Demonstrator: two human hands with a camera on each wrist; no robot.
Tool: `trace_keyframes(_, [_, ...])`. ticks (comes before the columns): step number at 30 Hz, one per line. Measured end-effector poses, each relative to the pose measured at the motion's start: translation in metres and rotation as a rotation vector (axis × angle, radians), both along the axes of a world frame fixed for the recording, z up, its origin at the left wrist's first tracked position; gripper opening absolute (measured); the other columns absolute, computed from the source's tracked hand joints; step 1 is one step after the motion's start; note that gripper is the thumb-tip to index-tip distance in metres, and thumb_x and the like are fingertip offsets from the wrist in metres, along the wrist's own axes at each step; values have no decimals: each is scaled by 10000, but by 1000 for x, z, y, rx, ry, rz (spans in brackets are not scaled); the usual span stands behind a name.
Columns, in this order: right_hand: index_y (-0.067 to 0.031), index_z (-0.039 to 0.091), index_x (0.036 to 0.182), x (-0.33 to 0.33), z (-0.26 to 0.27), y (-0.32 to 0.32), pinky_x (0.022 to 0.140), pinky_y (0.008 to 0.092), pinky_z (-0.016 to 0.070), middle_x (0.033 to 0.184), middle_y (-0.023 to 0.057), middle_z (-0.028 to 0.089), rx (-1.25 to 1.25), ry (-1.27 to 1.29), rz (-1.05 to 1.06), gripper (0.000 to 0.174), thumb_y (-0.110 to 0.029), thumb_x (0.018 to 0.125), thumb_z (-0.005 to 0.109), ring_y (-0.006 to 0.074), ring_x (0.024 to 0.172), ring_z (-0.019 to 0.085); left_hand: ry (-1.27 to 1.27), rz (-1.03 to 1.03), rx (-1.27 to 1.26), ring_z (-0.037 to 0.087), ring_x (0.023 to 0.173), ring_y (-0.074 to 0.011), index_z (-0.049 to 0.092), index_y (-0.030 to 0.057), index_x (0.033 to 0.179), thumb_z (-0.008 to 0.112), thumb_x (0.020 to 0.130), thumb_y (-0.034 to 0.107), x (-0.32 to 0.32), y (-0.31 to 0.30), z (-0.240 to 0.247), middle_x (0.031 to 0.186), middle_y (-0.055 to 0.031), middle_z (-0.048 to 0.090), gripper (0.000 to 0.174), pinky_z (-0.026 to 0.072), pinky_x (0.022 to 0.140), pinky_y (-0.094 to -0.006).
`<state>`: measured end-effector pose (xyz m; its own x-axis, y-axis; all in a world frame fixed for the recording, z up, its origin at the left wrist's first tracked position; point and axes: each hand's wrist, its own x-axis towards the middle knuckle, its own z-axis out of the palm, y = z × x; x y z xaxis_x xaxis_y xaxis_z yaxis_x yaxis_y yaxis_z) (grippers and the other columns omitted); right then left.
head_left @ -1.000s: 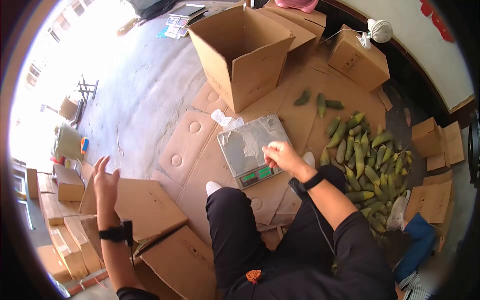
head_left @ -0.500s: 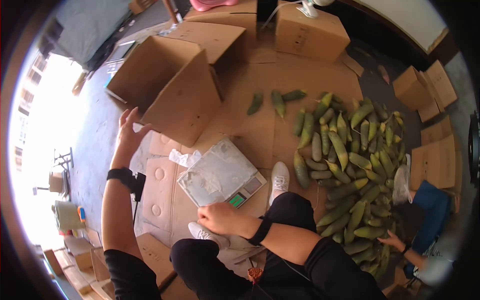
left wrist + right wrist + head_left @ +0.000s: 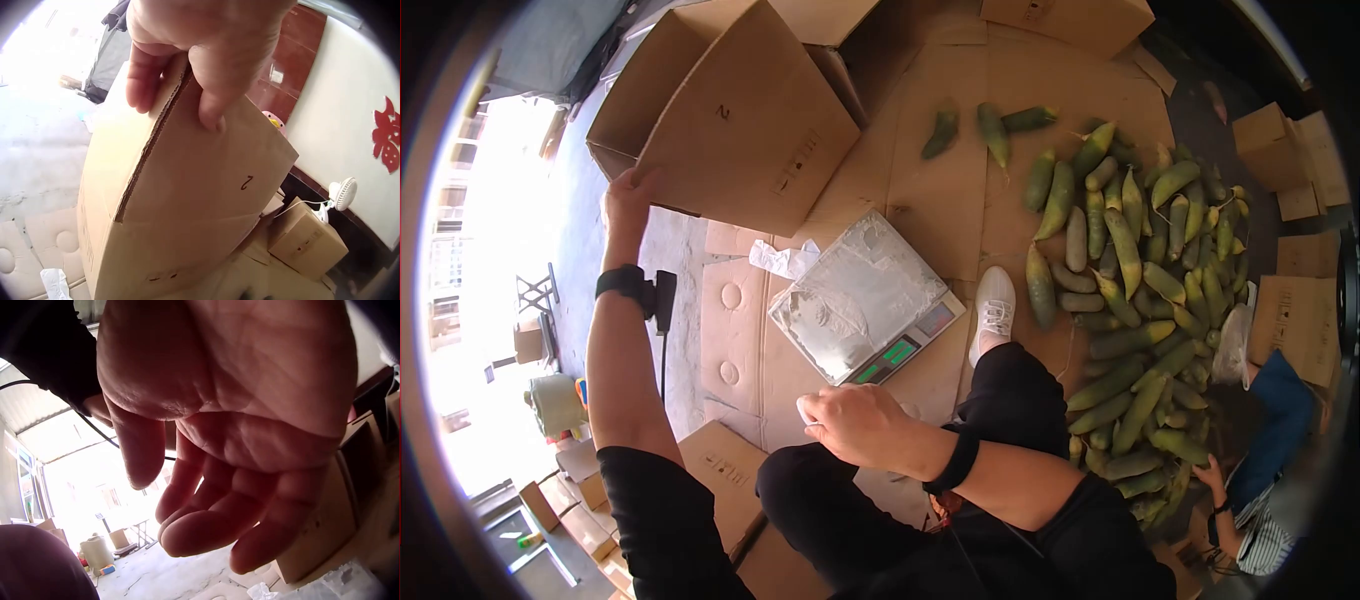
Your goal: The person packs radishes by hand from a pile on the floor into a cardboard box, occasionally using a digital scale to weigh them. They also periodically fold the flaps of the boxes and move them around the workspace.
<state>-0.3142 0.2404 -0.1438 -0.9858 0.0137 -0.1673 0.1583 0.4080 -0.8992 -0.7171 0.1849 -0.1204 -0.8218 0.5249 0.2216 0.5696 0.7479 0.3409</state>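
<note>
My left hand [image 3: 628,208] grips the top edge of a large open cardboard box [image 3: 745,135]. In the left wrist view, the thumb and fingers of that hand [image 3: 209,44] straddle the edge of the box wall [image 3: 181,194]. My right hand [image 3: 865,425], loosely curled, hangs just in front of a flat scale [image 3: 860,295] with a lit green display. Nothing is held in its palm in the right wrist view, where the hand [image 3: 231,425] fills much of the picture. The scale's metal plate bears no item.
Many green vegetables [image 3: 1140,390] lie heaped on the right, with several [image 3: 992,135] apart beyond the scale. Crumpled white paper [image 3: 785,260] touches the scale's left side. A closed carton [image 3: 720,475] stands at lower left. Another person's hand [image 3: 1212,480] reaches the heap.
The left hand has moved from the air onto the box edge and taken hold; the box now stands tilted. My right hand has moved left from over the scale to its front. The head view has shifted.
</note>
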Motion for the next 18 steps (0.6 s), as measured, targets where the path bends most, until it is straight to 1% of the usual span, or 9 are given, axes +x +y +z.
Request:
trace_keyframes(1, [-52, 540, 836, -1, 0, 1, 691, 390, 481, 776, 103, 598, 3, -11, 1, 148, -194, 820, 577, 295, 779, 604, -3, 2, -3, 631, 690, -233, 665, 50, 904, 642, 758, 399, -5, -3, 3, 732, -135, 648, 379, 463, 630, -346])
trace_keyframes(3, [-51, 551, 826, -2, -1, 2, 678, 385, 495, 775, 112, 607, 14, 4, -13, 164, -206, 801, 601, 291, 766, 617, -23, 18, 75, 596, 638, -152, 669, 41, 916, 653, 765, 384, -13, -8, 23, 675, -88, 636, 375, 448, 599, -329])
trace_keyframes(4, [-50, 563, 817, -3, 0, 2, 665, 379, 509, 773, 122, 617, 25, 25, -30, 182, -217, 782, 626, 287, 753, 631, -24, 51, 17, 532, 572, -113, 664, 18, 925, 662, 772, 366, -22, -12, 33, 606, -27, 589, 380, 425, 547, -298])
trace_keyframes(5, [-50, 563, 817, -5, -1, 2, 665, 379, 509, 773, 122, 617, 14, 26, -24, 182, -217, 782, 626, 287, 753, 631, -48, 62, 116, 460, 518, -82, 663, 15, 894, 660, 780, 350, -12, -10, 48, 561, 16, 522, 354, 377, 494, -245])
trace_keyframes(9, [-39, 553, 843, -8, -4, 6, 690, 395, 507, 828, 145, 604, -21, -7, -58, 196, -211, 781, 625, 312, 777, 623, -187, 102, 173, 409, 497, -46, 663, 37, 871, 611, 834, 313, 24, -28, 108, 573, 33, 494, 284, 313, 458, -205])
trace_keyframes(12, [-49, 550, 982, -7, 2, 10, 708, 392, 487, 924, 148, 586, 12, -30, -61, 244, -219, 813, 594, 325, 797, 606, -194, 140, 157, 403, 571, -74, 648, 6, 995, 612, 835, 334, 74, -56, 145, 633, -3, 503, 367, 330, 529, -224])
trace_keyframes(15, [-56, 543, 1016, -4, -5, 6, 728, 400, 481, 920, 143, 585, 51, 40, -121, 277, -202, 792, 613, 323, 831, 597, 3, -91, 64, 427, 588, -85, 640, -12, 1005, 618, 843, 243, 131, -110, 162, 639, -11, 507, 302, 348, 570, -234])
trace_keyframes(16, [-58, 534, 1039, -2, -7, 5, 736, 405, 478, 933, 143, 583, 61, 76, -139, 300, -193, 784, 619, 325, 841, 592, -165, 175, 130, 482, 650, -93, 625, -35, 1025, 611, 848, 222, 150, -128, 168, 715, -38, 558, 312, 385, 627, -234])
trace_keyframes(18, [-56, 566, 1018, 2, -16, -2, 745, 422, 473, 894, 146, 601, 134, 214, -231, 284, -205, 781, 612, 338, 843, 582, -84, 282, 239, 548, 798, -128, 606, -59, 1044, 603, 851, 207, 218, -133, 167, 864, -88, 625, 329, 419, 749, -253])
